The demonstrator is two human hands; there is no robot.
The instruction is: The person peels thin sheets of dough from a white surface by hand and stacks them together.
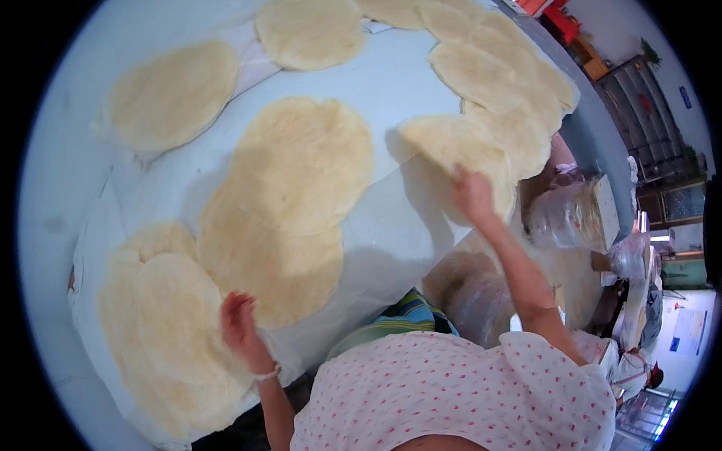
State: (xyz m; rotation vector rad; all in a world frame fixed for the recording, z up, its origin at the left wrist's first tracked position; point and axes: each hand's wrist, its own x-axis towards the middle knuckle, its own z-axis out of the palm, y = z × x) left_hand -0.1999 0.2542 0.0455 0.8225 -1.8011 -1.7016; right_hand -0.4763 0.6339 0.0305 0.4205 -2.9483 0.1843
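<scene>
My right hand (474, 195) is closed on a thin, round, pale flatbread (457, 147) at the right side of the covered table. The flatbread's left part stands up off the surface and throws a shadow on the cloth. My left hand (242, 331) is a little blurred, its fingers loosely apart and nothing seen in them. It hovers between a pile of flatbreads (169, 331) at the near left and two overlapping flatbreads (301, 165) in the middle. Shadow falls across this middle pair.
A white cloth (391, 218) covers the table. More flatbreads (496, 75) overlap at the far right, and single ones (174, 94) lie at the far left. Plastic-wrapped bundles (564, 214) stand to the right. A person (632, 372) is in the background at right.
</scene>
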